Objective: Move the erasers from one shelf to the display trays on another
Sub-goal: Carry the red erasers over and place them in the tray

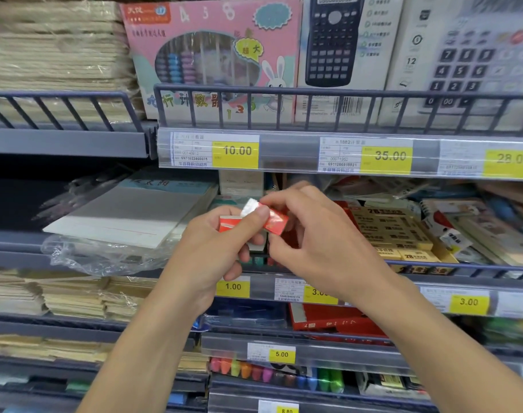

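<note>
Erasers in red-orange sleeves sit in both hands, held in front of the middle shelf: the left hand point(212, 248) curls around one eraser point(229, 223), thumb pressed across its top, while the right hand point(310, 234) pinches a second eraser point(276, 222) at its white end between thumb and forefinger. The two pieces touch and overlap where the hands meet, so a slip looks likely if either grip loosens while they are sorted, and anything dropped would probably fall among the goods behind the shelf rail point(462, 268). The glossy wrap may also slide under a light pinch. Just right of the hands stands a yellow display tray point(403, 234) already stocked with boxed erasers, a plausible place for these, though which tray is meant cannot be told. To the left lies a stack of notebooks point(129, 213) in loose plastic film, which could snag a sleeve or a passing wrist. Above hang price tags point(236, 150), and higher up are an abacus box point(212, 55) and a calculator box point(343, 49)
</note>
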Demonstrator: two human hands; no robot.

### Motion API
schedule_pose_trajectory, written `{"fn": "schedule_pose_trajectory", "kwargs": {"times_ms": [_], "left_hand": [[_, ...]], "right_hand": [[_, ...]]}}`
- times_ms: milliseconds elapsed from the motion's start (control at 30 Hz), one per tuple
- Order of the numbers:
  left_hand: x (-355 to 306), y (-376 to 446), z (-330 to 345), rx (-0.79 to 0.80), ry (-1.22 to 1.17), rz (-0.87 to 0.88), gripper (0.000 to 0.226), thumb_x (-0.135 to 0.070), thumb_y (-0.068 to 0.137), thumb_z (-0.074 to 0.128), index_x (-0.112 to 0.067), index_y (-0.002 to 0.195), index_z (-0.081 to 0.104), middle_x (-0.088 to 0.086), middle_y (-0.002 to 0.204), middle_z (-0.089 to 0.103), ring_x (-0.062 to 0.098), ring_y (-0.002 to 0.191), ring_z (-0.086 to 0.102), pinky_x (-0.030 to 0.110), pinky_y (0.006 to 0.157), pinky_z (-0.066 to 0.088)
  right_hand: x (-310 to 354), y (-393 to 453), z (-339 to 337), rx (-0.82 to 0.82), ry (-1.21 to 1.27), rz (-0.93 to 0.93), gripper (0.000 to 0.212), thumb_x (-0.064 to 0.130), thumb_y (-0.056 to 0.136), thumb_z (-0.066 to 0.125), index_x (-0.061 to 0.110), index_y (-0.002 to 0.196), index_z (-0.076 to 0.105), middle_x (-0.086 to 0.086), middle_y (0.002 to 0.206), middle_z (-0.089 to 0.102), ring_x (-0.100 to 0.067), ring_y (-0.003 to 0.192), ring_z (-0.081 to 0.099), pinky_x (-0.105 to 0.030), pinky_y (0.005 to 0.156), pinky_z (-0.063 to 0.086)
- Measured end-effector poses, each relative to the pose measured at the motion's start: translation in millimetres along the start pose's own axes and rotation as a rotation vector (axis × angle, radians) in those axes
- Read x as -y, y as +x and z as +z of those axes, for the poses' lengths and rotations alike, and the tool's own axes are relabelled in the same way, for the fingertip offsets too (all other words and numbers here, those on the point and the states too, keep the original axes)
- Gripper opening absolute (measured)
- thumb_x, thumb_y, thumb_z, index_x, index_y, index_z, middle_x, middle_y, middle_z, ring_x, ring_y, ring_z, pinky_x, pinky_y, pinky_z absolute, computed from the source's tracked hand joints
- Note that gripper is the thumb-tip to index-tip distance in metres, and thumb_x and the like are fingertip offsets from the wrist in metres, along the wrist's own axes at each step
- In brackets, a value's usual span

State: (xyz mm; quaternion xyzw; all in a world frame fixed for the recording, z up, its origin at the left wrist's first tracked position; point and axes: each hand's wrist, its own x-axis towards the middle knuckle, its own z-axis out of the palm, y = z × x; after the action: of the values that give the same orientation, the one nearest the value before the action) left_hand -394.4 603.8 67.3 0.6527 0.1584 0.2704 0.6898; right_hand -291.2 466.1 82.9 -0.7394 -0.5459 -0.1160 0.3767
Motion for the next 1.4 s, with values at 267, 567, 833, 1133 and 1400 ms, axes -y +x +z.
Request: {"fn": "schedule_pose_trajectory", "kwargs": {"times_ms": [267,567,833,1133,1400], "left_hand": [[2,8,-10,-0.032,-0.088,-0.104,0.031,-0.044,0.072,0.087,-0.02,0.078,0.067,-0.003,0.061,0.052,0.009,0.047,0.042,0.018,0.033,0.024],[-1,13,-18,-0.002,-0.265,-0.12,0.031,-0.005,0.067,0.063,-0.01,0.095,0.05,0.005,0.076,0.057,0.016,0.063,0.049,0.025,0.044,0.037],[3,15,-22,0.044,-0.283,-0.102,0.035,-0.011,0.078,0.071,0.0,0.108,0.058,0.009,0.079,0.07,0.018,0.069,0.061,0.027,0.053,0.048],[-1,8,-18,0.114,-0.235,-0.075,0.04,-0.033,0.085,0.072,-0.003,0.111,0.064,0.009,0.088,0.073,0.017,0.068,0.066,0.024,0.046,0.048],[-4,5,-9,0.148,-0.199,-0.089,0.047,-0.039,0.086,0.069,-0.003,0.115,0.062,0.005,0.084,0.069,0.012,0.059,0.053,0.02,0.039,0.035]], "right_hand": [[-35,12,-41,0.127,-0.072,0.205,0.02,0.035,0.088,0.068,0.042,0.107,0.066,0.032,0.083,0.067,0.011,0.079,0.061,-0.007,0.068,0.044],[-74,19,-71,0.45,-0.291,0.283,0.017,0.05,0.082,0.072,0.056,0.096,0.065,0.027,0.096,0.065,0.018,0.087,0.054,-0.007,0.066,0.044],[-82,29,-59,0.571,-0.339,0.27,0.016,0.044,0.083,0.077,0.043,0.097,0.07,0.023,0.088,0.063,0.018,0.078,0.053,-0.005,0.062,0.041],[-89,36,-44,0.633,-0.327,0.267,0.018,0.03,0.08,0.083,0.036,0.09,0.068,0.021,0.094,0.062,0.001,0.075,0.054,-0.008,0.062,0.043],[-93,38,-44,0.665,-0.306,0.212,0.016,0.038,0.086,0.076,0.027,0.097,0.078,0.014,0.101,0.061,0.001,0.086,0.056,-0.006,0.071,0.041]]}}
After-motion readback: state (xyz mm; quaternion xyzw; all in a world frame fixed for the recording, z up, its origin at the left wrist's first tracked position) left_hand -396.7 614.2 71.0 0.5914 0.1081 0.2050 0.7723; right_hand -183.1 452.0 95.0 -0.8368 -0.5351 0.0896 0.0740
